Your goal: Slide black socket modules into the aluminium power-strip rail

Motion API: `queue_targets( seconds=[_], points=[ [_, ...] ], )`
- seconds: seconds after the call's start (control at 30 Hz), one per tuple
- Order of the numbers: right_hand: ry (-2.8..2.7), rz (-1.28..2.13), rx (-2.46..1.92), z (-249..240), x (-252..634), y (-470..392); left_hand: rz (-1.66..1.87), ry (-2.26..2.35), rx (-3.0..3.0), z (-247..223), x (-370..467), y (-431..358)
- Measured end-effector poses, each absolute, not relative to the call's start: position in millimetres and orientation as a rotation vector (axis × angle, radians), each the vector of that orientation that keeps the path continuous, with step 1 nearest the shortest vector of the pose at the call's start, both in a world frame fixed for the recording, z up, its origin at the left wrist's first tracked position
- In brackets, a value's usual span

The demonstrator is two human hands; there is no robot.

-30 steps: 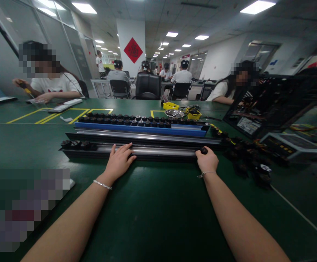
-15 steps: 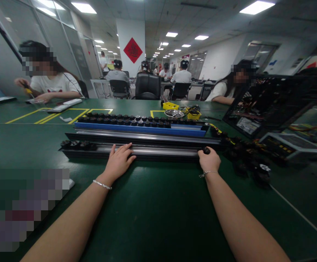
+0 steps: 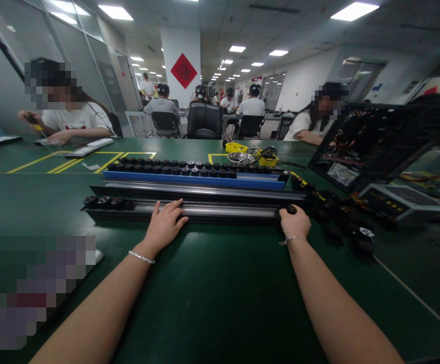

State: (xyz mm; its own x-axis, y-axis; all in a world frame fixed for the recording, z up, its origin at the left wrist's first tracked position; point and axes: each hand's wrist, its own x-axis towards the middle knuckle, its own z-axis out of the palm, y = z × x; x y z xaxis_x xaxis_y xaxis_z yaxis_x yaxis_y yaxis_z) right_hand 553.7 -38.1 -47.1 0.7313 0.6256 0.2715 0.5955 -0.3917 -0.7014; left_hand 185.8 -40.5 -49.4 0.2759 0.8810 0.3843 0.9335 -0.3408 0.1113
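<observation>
A long black rail with a shiny metal channel (image 3: 220,210) lies across the green table in front of me. Round black parts (image 3: 104,201) sit in its left end. My left hand (image 3: 167,222) rests on the rail left of its middle, fingers spread. At the rail's right end my right hand (image 3: 296,222) is closed around a small black round part (image 3: 291,209), mostly hidden by the fingers. Just behind lies a second black rail (image 3: 205,190), its channel bare. Farther back is a blue rail (image 3: 193,178) carrying rows of black parts.
Loose black parts (image 3: 360,237) are heaped on the right, near a metal power supply box (image 3: 409,199) and an open computer case (image 3: 356,146). Yellow bins (image 3: 236,147) and a metal dish (image 3: 242,158) stand behind the rails. Co-workers sit across the table.
My right hand has shifted slightly right with the black part in its fingers. My left hand stays in place on the rail.
</observation>
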Motion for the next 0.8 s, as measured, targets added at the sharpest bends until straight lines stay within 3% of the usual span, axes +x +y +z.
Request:
queue_targets(
  seconds=[0.2,0.43,0.63,0.8],
  points=[
    [-0.898,-0.044,-2.091,-40.5,562.0,-39.8,-0.602,-1.697,-2.401,-50.0,185.6,-41.2],
    [-0.912,-0.453,-2.161,-26.4,612.7,-58.1,-0.680,-1.705,-2.412,-51.1,183.6,-38.9],
    [-0.750,-0.301,-2.371,-29.2,639.4,-68.6,-0.838,-1.675,-2.336,-51.4,179.5,-35.4],
    [-0.769,-0.333,-2.292,-37.7,641.2,-66.3,-0.993,-1.895,-1.885,-41.7,169.1,-38.9]
  ],
)
